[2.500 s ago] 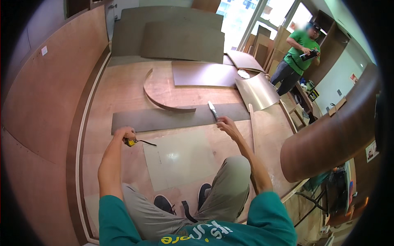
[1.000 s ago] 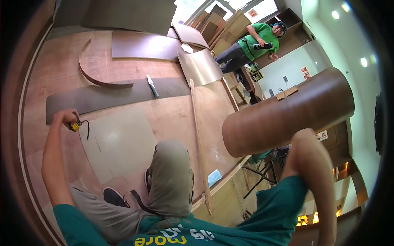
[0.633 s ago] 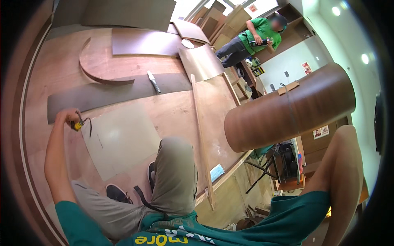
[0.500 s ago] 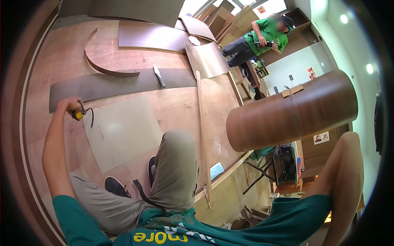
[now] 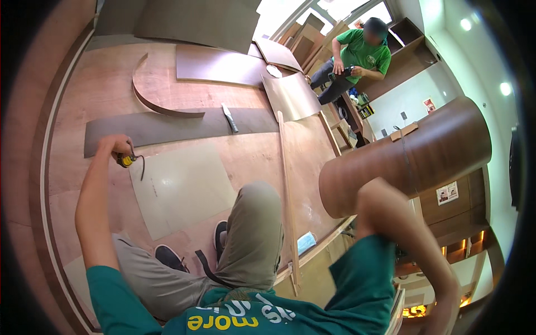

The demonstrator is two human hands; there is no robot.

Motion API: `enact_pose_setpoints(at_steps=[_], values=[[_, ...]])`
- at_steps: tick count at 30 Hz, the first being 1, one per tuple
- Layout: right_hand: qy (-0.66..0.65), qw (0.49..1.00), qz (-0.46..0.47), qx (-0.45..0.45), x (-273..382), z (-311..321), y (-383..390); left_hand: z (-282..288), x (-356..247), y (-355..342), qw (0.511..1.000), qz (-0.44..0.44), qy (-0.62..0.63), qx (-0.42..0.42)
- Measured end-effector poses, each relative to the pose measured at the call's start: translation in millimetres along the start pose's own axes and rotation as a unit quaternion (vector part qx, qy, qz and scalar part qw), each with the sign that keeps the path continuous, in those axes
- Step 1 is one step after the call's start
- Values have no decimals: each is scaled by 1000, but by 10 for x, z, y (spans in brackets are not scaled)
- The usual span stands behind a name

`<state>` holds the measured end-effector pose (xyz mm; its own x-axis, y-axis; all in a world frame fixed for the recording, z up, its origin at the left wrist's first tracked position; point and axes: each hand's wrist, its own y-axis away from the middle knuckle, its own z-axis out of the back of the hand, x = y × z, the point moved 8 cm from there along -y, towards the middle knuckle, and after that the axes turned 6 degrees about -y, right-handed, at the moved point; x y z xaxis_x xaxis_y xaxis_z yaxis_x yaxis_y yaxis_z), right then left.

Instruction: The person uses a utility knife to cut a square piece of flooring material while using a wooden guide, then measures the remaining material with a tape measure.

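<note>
My left hand (image 5: 120,146) is closed around a yellow and black tape measure (image 5: 127,161), from which a dark strap loops out. It hangs over the corner between a dark brown sheet strip (image 5: 184,124) and a pale square sheet (image 5: 181,187) on the reddish plywood surface (image 5: 151,139). A knife-like tool (image 5: 229,119) with a pale blade and dark handle lies on the strip. My right arm bends sharply at the elbow, its forearm running down to the lower edge; the right hand is out of view.
A curved brown strip (image 5: 146,99) stands beyond the dark strip. A wooden batten (image 5: 287,206) runs along the right, near a large brown roll (image 5: 407,153) and a blue face mask (image 5: 306,243). At the far right a person in green (image 5: 363,56) holds a dark tool.
My right elbow has swung left and inward, its forearm dropping toward the lower edge. The view has shifted, and the far person has turned with the dark tool. My left hand keeps the tape measure.
</note>
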<state>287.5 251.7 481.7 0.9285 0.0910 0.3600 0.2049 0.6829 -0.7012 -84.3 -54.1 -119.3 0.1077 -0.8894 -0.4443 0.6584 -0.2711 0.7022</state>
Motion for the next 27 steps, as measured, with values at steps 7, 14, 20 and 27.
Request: enact_pose_setpoints(at_steps=[7,14,20,27], values=[[-1,830,-451,-328,-2271,-417,2683,-158,109,61,996,-11,72,52],[-31,565,-719,-403,-2753,-2043,6308,-159,473,229,993,9,114,-21],[-163,690,-670,-217,-4743,-1460,5484,-124,334,174,996,63,64,3],[146,806,-496,288,-5930,604,2248,171,-330,15,997,-32,53,-48]])
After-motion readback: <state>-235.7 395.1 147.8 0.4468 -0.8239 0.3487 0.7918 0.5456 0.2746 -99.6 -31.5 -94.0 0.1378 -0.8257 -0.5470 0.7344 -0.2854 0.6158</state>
